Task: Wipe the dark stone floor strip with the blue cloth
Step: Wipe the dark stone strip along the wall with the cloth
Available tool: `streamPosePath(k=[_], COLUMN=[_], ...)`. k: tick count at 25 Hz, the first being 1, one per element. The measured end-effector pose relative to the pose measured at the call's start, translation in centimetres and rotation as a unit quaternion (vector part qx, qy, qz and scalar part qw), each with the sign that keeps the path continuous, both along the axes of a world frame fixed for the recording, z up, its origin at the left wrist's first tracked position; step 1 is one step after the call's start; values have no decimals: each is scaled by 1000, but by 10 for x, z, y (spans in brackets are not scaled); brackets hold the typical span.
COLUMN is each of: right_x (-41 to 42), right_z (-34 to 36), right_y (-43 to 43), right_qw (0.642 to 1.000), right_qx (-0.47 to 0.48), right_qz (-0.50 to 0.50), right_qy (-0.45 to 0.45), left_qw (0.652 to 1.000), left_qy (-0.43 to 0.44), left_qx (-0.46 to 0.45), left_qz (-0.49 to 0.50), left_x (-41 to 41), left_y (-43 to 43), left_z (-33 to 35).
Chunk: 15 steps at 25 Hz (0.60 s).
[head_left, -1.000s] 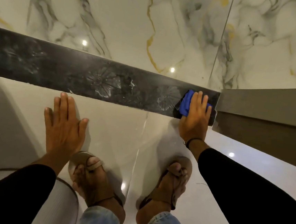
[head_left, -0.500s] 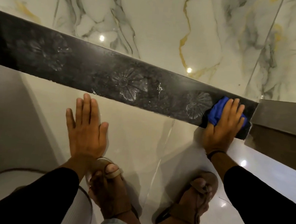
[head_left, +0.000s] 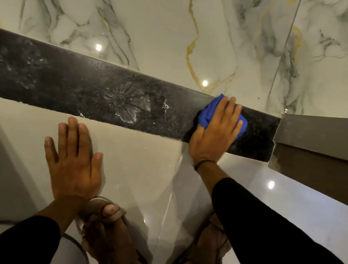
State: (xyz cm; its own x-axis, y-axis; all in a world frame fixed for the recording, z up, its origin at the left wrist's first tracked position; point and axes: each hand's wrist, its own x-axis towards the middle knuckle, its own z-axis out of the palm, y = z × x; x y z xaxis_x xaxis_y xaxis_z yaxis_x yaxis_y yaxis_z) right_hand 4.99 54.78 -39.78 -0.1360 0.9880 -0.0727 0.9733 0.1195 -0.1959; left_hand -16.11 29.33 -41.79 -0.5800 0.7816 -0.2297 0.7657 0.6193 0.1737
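1. Leftward along the strip is where the right hand [head_left: 213,135] has gone since the earlier frames: it was tight against the brown door frame [head_left: 320,144] then, and a stretch of dark stone now shows between them.
2. Its fingers [head_left: 227,111] lie nearly flat and spread, pressing the bunched blue cloth [head_left: 206,113] down onto the stone, pinning it under the palm and not pinching it. Cloth shows at the fingertips and on both sides of the hand.
3. That cloth sits on the dark stone floor strip [head_left: 67,87], near its right end, covering most of the strip's width there.
4. The strip's long axis runs left to right across the view, dropping slightly toward the right. Nearly all the unwiped length lies to the left of the cloth, including the carved flower [head_left: 124,103] with pale specks and residue around it.
5. So the coming stroke, I judge, should follow the long axis leftward; the right hand is the one on the strip and already holds the cloth.
6. The left hand [head_left: 74,164] is open, fingers straight, flat on the pale floor tile [head_left: 144,161] just below the strip, holding nothing and apparently bracing.
7. Sandalled feet [head_left: 108,232] stand on the tile below both hands.
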Motion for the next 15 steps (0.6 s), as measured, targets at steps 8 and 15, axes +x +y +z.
streamPosePath(k=[8,15], right_x=[-24,64], right_z=[-4,-1], right_y=[-46,-37], right_qw=[977,928], right_qx=[-36,-62], right_qz=[212,368], right_qy=[-2,-11], left_qw=[1000,1000], left_qy=[-9,-12], left_qx=[17,13], left_qz=[0,1], left_x=[-1,-2], left_y=[2,1], left_z=[3,5])
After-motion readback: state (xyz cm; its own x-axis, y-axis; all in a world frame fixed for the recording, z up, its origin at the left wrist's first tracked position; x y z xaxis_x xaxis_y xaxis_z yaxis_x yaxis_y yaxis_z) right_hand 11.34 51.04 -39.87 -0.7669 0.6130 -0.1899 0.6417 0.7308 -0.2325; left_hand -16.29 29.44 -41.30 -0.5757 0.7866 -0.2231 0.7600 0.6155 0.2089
